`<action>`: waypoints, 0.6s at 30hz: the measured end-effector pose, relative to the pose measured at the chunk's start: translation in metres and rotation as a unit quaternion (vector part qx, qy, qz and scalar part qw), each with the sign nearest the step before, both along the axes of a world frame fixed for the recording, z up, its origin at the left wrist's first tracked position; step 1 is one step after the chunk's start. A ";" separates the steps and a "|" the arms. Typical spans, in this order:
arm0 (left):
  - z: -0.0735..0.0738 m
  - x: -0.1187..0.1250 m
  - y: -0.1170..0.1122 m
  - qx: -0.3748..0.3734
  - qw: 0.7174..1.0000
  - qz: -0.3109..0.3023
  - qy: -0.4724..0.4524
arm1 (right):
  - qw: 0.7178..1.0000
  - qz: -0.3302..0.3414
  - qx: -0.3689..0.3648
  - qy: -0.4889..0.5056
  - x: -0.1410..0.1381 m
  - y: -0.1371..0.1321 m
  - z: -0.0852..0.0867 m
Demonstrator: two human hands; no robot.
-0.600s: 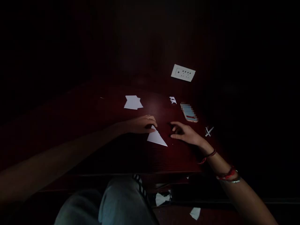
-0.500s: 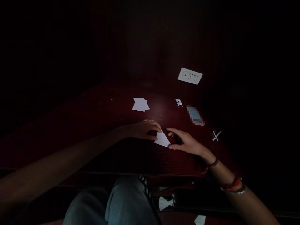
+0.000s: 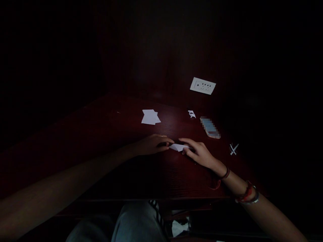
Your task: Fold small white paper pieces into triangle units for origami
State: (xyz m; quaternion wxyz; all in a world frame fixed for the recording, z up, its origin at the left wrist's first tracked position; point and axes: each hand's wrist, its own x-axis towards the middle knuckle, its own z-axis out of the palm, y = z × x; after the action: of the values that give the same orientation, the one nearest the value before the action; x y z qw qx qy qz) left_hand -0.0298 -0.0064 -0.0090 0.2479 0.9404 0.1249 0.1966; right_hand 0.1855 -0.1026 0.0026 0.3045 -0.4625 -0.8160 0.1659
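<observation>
Between my two hands is a small folded sheet of white paper, seen edge-on, with a crease across it. My left hand pinches its left corner between thumb and fingers. On the other side, my right hand grips the right end, the thumb on the near edge and the fingers along the far edge. Red and dark bracelets circle the right wrist and forearm. Beyond the hands, several white paper pieces lie stacked on the dark red table.
A small folded white paper piece lies near a phone with a blurred screen. Crossed white strips are at the right. A socket plate is on the back panel. White crumpled paper shows below the table edge.
The paper has turned from lying flat to a narrower, tilted shape. My right hand has closed in on its right end, while the left stays at the left corner. The view has tilted slightly up.
</observation>
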 end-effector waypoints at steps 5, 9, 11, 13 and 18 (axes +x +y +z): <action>-0.002 0.003 -0.004 -0.180 0.974 0.113 -0.079 | 0.953 -0.047 -0.135 0.267 -0.003 0.031 -0.001; -0.008 0.003 -0.015 -0.051 0.982 0.179 -0.036 | 0.936 -0.075 -0.205 0.277 -0.002 0.044 -0.006; -0.013 0.003 -0.018 0.072 0.979 0.189 -0.018 | 0.942 -0.078 -0.231 0.231 0.001 0.046 -0.010; -0.021 0.003 -0.018 0.150 0.974 0.168 0.004 | 0.949 -0.074 -0.244 0.187 0.004 0.045 -0.014; -0.033 -0.001 -0.006 0.193 0.973 0.104 0.068 | 0.981 -0.011 -0.171 0.091 0.016 0.040 -0.011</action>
State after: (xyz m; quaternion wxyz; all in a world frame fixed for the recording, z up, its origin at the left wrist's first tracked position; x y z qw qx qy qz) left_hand -0.0306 -0.0126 -0.0423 0.0308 0.9633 0.1986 0.1777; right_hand 0.2017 -0.0629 -0.0085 0.2958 -0.4997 -0.7391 0.3413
